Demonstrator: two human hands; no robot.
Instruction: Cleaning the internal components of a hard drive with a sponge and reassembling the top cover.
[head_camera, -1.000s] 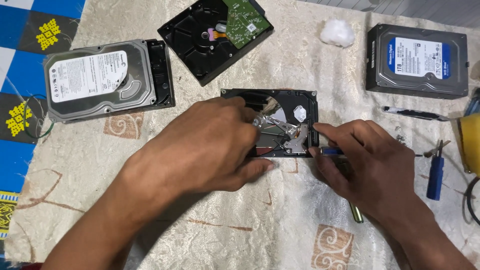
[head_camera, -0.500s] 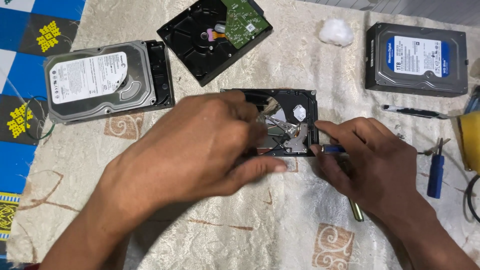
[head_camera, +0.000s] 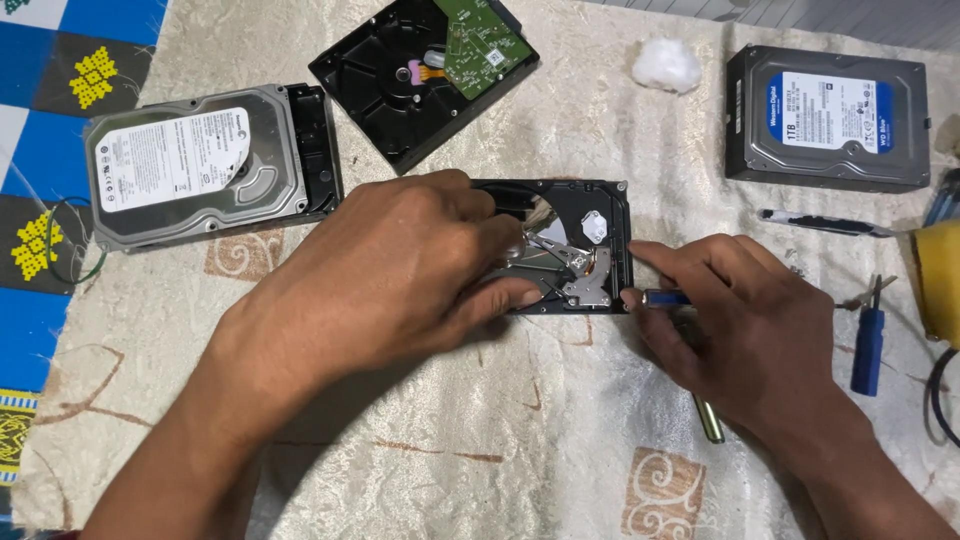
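The black opened hard drive with exposed platter is pinned mid-cloth by the left hand, fingers pressed down on it, while a slim blue-and-metal screwdriver is gripped by the right hand (tip at the drive's edge).

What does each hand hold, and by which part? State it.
The right hand holds a screwdriver by its handle, tip at the opened hard drive. The left hand rests on that drive, fingers on its inner parts.
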